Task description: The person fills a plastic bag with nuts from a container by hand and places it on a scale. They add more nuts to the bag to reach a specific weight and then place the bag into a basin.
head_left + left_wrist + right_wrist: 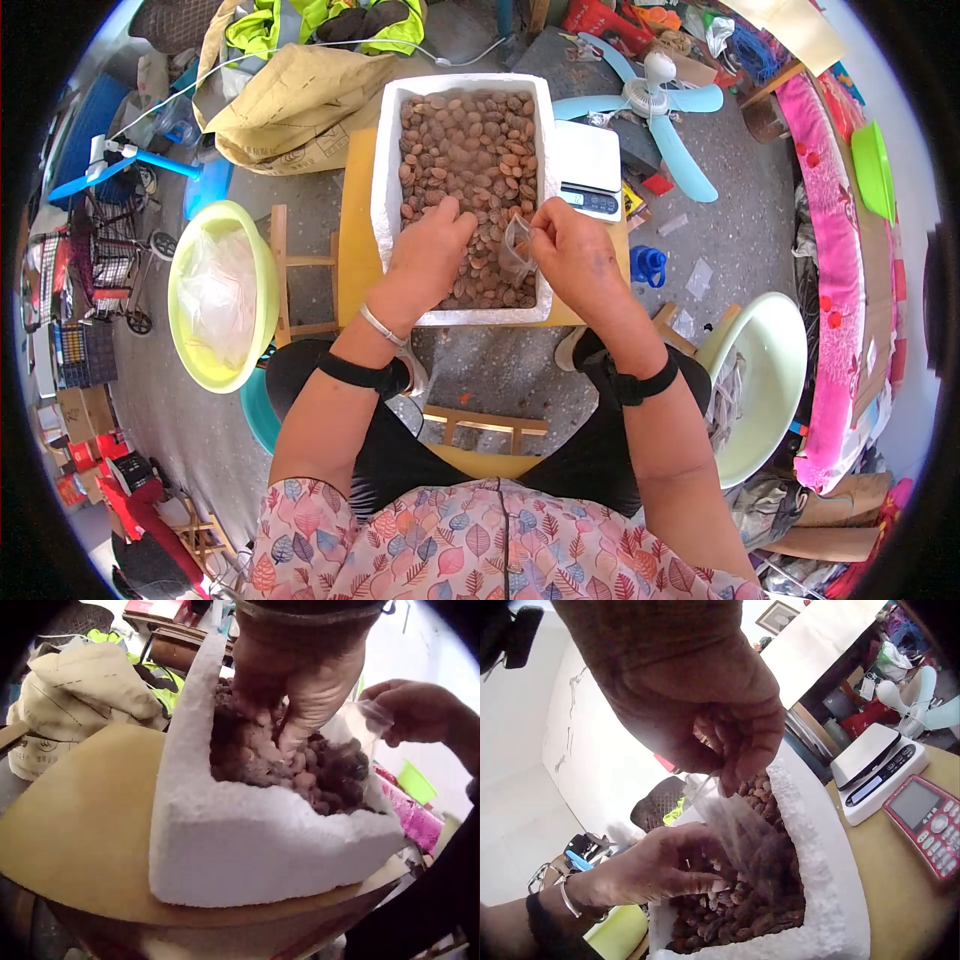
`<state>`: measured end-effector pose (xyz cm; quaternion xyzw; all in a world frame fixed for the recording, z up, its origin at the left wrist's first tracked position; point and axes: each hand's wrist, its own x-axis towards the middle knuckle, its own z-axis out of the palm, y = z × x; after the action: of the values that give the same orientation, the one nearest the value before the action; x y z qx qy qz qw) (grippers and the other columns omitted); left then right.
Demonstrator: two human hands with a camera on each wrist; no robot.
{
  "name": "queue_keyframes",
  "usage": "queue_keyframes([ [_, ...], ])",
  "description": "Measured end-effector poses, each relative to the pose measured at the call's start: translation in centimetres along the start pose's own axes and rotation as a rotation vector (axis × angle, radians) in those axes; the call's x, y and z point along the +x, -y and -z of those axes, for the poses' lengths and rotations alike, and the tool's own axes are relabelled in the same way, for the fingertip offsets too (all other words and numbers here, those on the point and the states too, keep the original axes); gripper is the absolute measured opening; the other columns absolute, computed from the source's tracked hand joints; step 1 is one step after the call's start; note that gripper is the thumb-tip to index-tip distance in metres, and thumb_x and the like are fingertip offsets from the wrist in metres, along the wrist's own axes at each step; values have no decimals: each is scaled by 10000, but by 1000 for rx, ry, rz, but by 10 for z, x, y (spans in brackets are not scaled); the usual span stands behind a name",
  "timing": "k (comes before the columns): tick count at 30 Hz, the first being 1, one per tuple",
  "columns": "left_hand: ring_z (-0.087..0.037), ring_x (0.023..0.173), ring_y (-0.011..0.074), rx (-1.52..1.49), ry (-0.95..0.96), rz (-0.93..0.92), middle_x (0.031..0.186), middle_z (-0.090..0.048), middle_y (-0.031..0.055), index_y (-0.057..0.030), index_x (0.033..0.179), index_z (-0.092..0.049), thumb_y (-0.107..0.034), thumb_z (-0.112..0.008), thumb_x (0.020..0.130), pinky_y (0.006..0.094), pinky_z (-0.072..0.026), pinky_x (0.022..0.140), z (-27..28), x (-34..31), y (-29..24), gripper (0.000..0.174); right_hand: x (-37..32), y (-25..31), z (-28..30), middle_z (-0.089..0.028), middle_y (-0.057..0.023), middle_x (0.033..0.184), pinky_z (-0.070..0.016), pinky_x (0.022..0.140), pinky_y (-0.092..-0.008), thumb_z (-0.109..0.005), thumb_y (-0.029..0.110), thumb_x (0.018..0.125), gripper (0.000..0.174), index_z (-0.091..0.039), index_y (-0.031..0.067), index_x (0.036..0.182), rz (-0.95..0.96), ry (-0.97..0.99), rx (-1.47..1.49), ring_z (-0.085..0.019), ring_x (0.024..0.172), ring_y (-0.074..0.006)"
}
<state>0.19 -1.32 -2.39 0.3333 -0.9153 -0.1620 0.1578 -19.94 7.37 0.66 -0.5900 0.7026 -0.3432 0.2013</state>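
Brown oval nuts [465,140] fill a white foam box [545,150] on a yellow table. My left hand [430,250] reaches into the box from the near left. Its curled fingers and thumb hold nuts at the surface of the heap; the left wrist view shows the fingertips [289,742] down among them. With thumb and fingers, my right hand [580,255] pinches the rim of a small clear plastic bag [515,250] over the box's right side. In the right wrist view the bag [739,825] hangs down against the nuts, beside the left hand [682,862].
A white digital scale [588,165] stands right of the box, near a red keypad device [926,821]. At the left is a yellow-green basin [270,290] holding plastic bags; a pale green basin [785,370] is at the right. A blue fan [655,100] lies beyond the scale.
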Motion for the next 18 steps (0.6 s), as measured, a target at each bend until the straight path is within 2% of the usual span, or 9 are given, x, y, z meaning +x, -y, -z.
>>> queue_keyframes([
  [3,-621,1021,369,37,23,0,980,-550,153,-23,950,-616,-1,-645,832,467,-535,784,0,2,1,124,0,-2,-1,-671,-258,772,-514,690,-538,-641,80,899,78,-618,8,917,22,-14,9,-670,767,-467],
  [6,-628,974,390,-20,-3,11,980,-567,157,-11,965,-628,-28,-678,836,450,-540,792,-3,1,8,140,0,-2,-1,-670,-256,770,-515,688,-535,-640,74,895,69,-618,10,913,22,-15,9,-670,766,-466],
  [9,-644,873,289,-252,-67,69,959,-628,100,-45,1012,-633,-99,-722,905,362,-525,698,-1,1,14,149,1,-2,-1,-670,-256,769,-515,687,-534,-640,67,892,62,-618,12,910,14,-12,8,-669,764,-466],
  [12,-603,740,121,-907,141,428,931,-681,28,-66,1058,-652,-181,-671,1004,250,-484,616,14,7,16,130,1,-1,-2,-670,-256,767,-516,686,-533,-640,61,889,58,-618,12,908,4,-11,5,-669,764,-467],
  [15,-533,700,14,-1164,198,476,924,-672,-27,-72,1087,-658,-241,-616,1055,187,-443,582,21,7,16,177,2,3,0,-670,-258,767,-516,685,-531,-639,61,889,60,-617,9,906,4,-10,11,-670,765,-465],
  [18,-531,690,27,-1267,160,475,926,-671,-19,-66,1104,-661,-232,-634,1043,187,-452,599,27,7,6,179,2,3,0,-671,-259,771,-517,686,-530,-637,62,889,63,-615,5,907,8,-9,8,-671,768,-464],
])
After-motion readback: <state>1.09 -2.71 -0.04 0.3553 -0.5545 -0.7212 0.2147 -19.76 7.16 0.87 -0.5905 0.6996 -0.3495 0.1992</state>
